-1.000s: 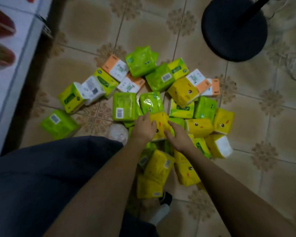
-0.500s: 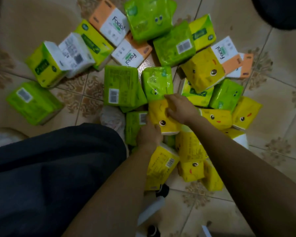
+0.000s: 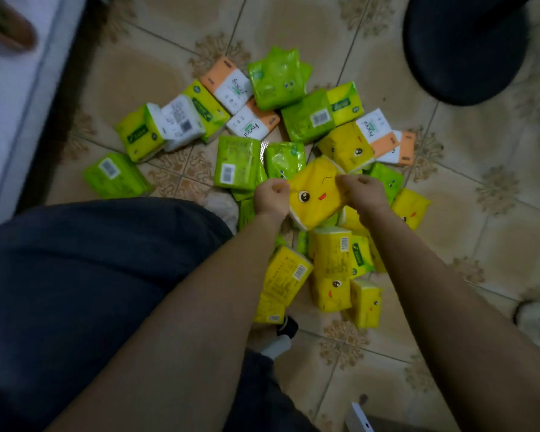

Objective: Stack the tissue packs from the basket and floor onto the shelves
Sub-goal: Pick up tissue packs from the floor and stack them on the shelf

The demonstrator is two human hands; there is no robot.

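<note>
A heap of several tissue packs, green, yellow and orange-white, lies on the tiled floor (image 3: 156, 67). I hold one yellow pack with a cartoon face (image 3: 315, 194) above the heap. My left hand (image 3: 272, 198) grips its left edge with curled fingers. My right hand (image 3: 363, 193) grips its right edge. Green packs (image 3: 237, 162) lie just behind my left hand. More yellow packs (image 3: 331, 269) lie below the held one, between my forearms. The shelves and the basket are not clearly visible.
A white unit edge (image 3: 19, 98) runs along the left. A black round stand base (image 3: 468, 48) sits on the floor at the top right. My dark-clothed knee (image 3: 85, 275) fills the lower left. A small white-and-black bottle (image 3: 278, 341) lies near my leg.
Both hands closed on the yellow face pack and raised it off the heap. The camera pulled back from the pile, and the stand base and white unit came back into view.
</note>
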